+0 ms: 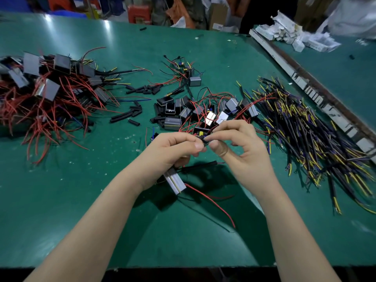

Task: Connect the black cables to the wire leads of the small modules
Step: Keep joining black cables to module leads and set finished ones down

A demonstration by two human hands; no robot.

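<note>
Two hands meet right over the middle of the green table (122,220), just this side of the loose cluster of small modules (195,112). Left hand (175,147) and right hand (238,147) are each pinching a tiny black joint (204,140) between thumb and forefinger, tips nearly touching each other, so both are pinched down on the same little bit of wire. Can't really make out what's inside the pinch, it's too small.

Hanging under the left hand is one grey module (176,183), tilted, with a red lead (213,202) trailing off toward the near edge of the table and a black cable (199,166) sticking out to the right below the hands.

Right of that module cluster there's a big spread of black cables with yellow and blue ends (311,139). Left of it, a scatter of short black sleeve pieces (130,115), and further left a heap of modules tangled in red wires (50,94). Beyond the cluster sits a smaller bunch of wired modules (189,76). Far right of the table, a grubby rail (317,94) and crumpled white packaging (295,35).
</note>
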